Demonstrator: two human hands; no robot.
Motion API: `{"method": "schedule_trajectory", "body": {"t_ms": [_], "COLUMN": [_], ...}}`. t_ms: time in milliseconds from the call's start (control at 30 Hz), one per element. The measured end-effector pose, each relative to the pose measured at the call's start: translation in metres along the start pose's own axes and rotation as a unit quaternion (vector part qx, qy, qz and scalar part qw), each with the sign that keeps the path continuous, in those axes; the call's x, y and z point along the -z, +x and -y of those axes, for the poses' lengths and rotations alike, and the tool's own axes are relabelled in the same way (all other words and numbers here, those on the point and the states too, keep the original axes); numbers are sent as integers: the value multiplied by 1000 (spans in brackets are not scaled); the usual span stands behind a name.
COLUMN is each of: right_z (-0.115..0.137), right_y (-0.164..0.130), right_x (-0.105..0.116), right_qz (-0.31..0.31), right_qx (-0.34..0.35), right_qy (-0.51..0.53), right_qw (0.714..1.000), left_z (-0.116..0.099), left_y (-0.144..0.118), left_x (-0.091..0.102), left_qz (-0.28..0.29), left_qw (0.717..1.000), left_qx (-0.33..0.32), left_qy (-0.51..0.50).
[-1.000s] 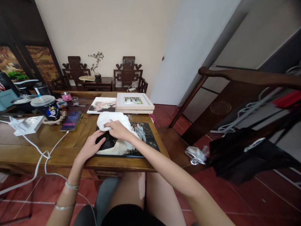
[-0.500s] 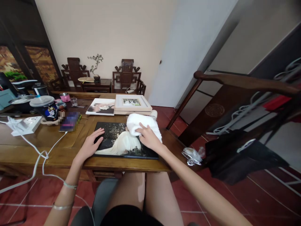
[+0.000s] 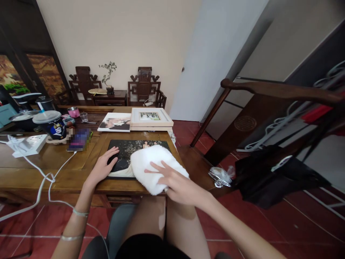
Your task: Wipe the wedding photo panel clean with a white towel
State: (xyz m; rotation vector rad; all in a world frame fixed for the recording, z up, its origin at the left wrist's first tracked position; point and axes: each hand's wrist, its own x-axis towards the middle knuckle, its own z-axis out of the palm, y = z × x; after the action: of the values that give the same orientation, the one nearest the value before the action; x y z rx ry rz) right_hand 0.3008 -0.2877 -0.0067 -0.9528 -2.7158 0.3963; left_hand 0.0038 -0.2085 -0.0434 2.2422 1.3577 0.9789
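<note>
A dark photo panel [image 3: 122, 158] with a figure in a white gown lies flat near the front edge of the wooden table. My left hand [image 3: 104, 166] rests on its left edge, fingers stretched out and holding nothing. Over the panel's right and middle part spreads a fluffy white towel [image 3: 148, 162], hiding much of the picture and hanging slightly past the front edge. My right hand [image 3: 178, 183] holds the towel from above, some fingers spread across it; the lower fingers are partly hidden.
Behind the panel lie a white-framed photo [image 3: 164, 117] and a portrait print [image 3: 114, 127]. To the left are a lidded cup [image 3: 55, 124], a phone [image 3: 79, 139], and a power strip [image 3: 32, 144] with white cables. A wooden chair [image 3: 248, 118] stands at the right.
My right hand has drawn the towel toward me and slightly left, uncovering the panel's upper right part. The left hand stays in place.
</note>
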Motion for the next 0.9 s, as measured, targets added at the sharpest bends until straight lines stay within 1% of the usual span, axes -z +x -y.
{"method": "schedule_trajectory", "body": {"t_ms": [100,233,300,367,433,500,633,700,767,833,900], "right_z": [-32,-78,-94,-101,-98,-86,-42,-19,-1,7,2], "right_y": [15,42,53,59,58,51,16,-5,-23,-34,-34], "right_x": [5,6,7,6,4,-1,-12,-14,-13,-8,-4], "right_qz": [-29,-63,-75,-81,-85,-88,-89,-76,-52,-30,-19], "right_qx": [-17,-94,-124,-141,-154,-163,-156,-132,-105,-79,-63], "right_qy": [-9,-54,-67,-76,-83,-82,-50,-34,-13,2,2], "right_qw": [999,992,987,984,981,979,982,988,993,996,998], "left_z": [0,1,3,4,4,5,6,6,6,5,6], "left_y": [0,0,1,1,1,1,1,1,1,1,0], "left_x": [1,1,0,0,0,0,-1,-1,-2,-2,-2], "left_qz": [1,2,2,1,1,2,2,0,-1,-2,-2], "left_qw": [1000,1000,1000,1000,1000,1000,1000,1000,1000,1000,1000], "left_qx": [0,3,2,0,0,1,1,0,0,-2,-3], "left_qy": [-2,-1,-2,-4,-4,-4,-2,-1,0,-1,-3]}}
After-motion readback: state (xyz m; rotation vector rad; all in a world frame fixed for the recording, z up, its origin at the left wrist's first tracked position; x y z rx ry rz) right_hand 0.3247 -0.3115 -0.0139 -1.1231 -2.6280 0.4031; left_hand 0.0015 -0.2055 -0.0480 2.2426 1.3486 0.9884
